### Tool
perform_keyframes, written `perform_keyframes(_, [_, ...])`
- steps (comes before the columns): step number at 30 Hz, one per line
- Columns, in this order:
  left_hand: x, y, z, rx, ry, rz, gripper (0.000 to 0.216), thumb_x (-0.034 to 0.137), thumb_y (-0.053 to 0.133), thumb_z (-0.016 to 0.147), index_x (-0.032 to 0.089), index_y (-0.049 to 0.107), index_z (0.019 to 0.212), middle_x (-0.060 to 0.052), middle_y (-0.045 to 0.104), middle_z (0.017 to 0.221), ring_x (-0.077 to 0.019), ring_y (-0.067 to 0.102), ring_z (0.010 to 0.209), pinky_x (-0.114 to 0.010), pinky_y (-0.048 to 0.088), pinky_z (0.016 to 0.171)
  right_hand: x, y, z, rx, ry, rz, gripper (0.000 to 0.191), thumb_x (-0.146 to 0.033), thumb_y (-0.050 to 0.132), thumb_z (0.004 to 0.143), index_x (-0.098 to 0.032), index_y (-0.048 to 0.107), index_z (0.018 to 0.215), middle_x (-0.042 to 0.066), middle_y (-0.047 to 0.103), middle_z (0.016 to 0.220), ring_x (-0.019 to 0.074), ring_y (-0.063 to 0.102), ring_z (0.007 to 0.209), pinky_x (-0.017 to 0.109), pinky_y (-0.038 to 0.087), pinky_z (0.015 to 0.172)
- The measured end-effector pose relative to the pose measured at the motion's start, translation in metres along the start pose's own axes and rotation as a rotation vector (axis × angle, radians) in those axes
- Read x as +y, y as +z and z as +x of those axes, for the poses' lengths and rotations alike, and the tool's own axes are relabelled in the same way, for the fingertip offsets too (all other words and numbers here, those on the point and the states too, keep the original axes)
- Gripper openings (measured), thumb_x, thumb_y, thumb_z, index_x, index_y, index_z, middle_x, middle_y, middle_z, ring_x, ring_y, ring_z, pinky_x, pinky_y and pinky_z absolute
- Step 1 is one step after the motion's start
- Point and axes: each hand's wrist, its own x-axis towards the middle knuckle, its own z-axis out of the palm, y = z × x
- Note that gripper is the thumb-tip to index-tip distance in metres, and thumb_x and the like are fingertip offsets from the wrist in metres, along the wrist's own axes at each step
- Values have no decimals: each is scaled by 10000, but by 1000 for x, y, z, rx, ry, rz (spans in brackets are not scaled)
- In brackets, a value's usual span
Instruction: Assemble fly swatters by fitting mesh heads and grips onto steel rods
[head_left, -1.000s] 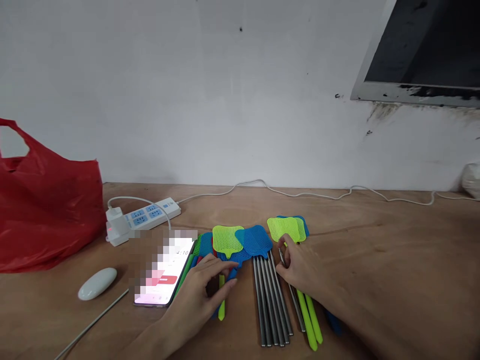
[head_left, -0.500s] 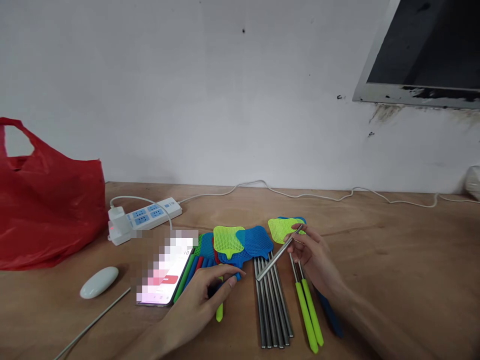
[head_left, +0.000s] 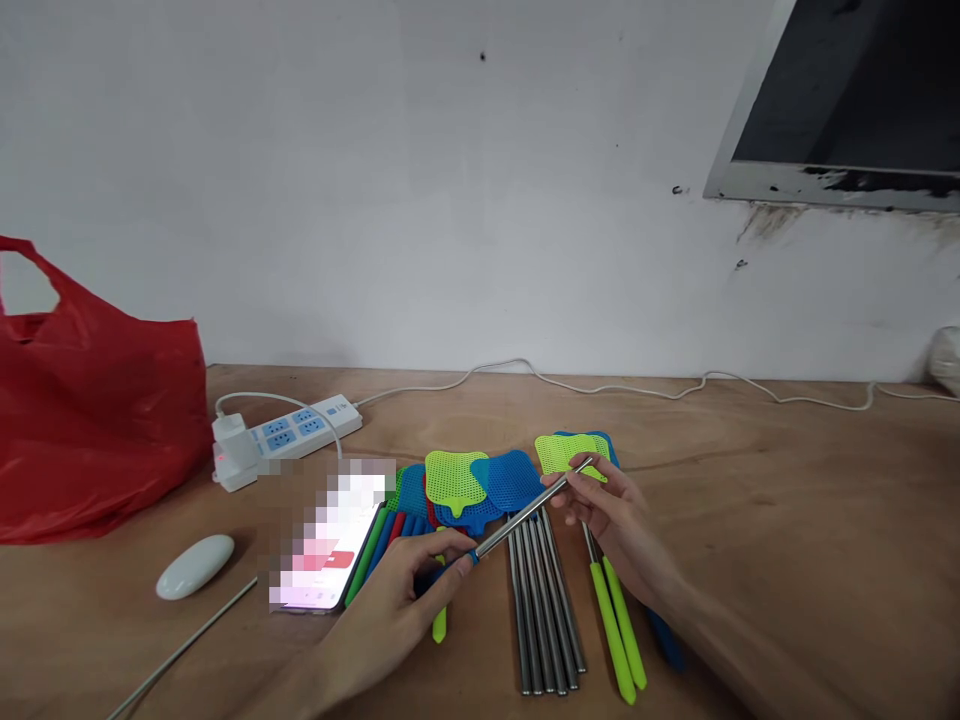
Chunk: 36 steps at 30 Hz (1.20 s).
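My right hand (head_left: 604,500) pinches a thin metal rod (head_left: 517,520) near its upper end, tilted down to the left. The rod's lower end meets the tip of a blue handle (head_left: 471,557), which my left hand (head_left: 401,595) grips between thumb and fingers; most of that handle is hidden. Below the rod lies a row of several metal rods (head_left: 544,610). Mesh swatter heads, yellow-green (head_left: 454,480) and blue (head_left: 510,482), lie behind them. At the right, under my right hand, are swatters with yellow-green handles (head_left: 619,630) and a blue handle (head_left: 665,640).
A lit phone (head_left: 334,545) lies left of my left hand, over the ends of coloured handles (head_left: 367,558). Farther left are a white oval object (head_left: 195,567), a power strip (head_left: 307,428) with a plugged-in charger, and a red plastic bag (head_left: 105,420). A white cable runs along the wall.
My right hand has brought the metal rod down and left, so its lower end now meets the blue handle. My left hand has stayed nearly in place, fingers closer round the handle.
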Motion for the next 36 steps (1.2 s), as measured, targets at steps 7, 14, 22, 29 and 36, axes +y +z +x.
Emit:
perform_keyframes(7, [1,0,0,-29,-33,3,357,490,512,936,258,701,1129,-35,725,1000,-249,649,944,-343,535,786,-4,3,-1,2,32,-82,378,-405,876,644,-218,585,796,64,780,824,195,694,647,260,490,521])
perform_keyframes(14, [5,-1,3,-15,-37,-57,360,498,511,926,249,701,1104,-33,731,985,-244,658,923,-345,536,801,9,-1,0,-2,-53,-223,340,-478,831,680,-206,669,804,7,676,664,155,596,578,240,467,468])
perform_keyframes(22, [8,-1,5,-45,-54,-90,355,501,508,922,221,704,1018,-28,717,918,-220,645,829,-309,522,730,30,-3,-12,-152,-61,-525,304,-510,652,866,-218,657,952,-17,553,711,138,513,615,231,411,494])
perform_keyframes(29, [7,0,1,-45,-67,-80,355,526,506,933,236,688,1025,-23,697,900,-220,628,859,-298,499,742,29,1,-25,-256,-212,-777,214,-391,496,978,-237,565,1109,-16,566,727,160,528,642,273,386,570])
perform_keyframes(36, [15,-1,3,-102,-56,-93,346,514,500,955,204,650,911,4,615,804,-183,578,766,-258,430,670,29,4,-28,-351,-248,-877,268,-154,506,910,-233,486,1166,-76,488,645,119,463,519,244,325,500])
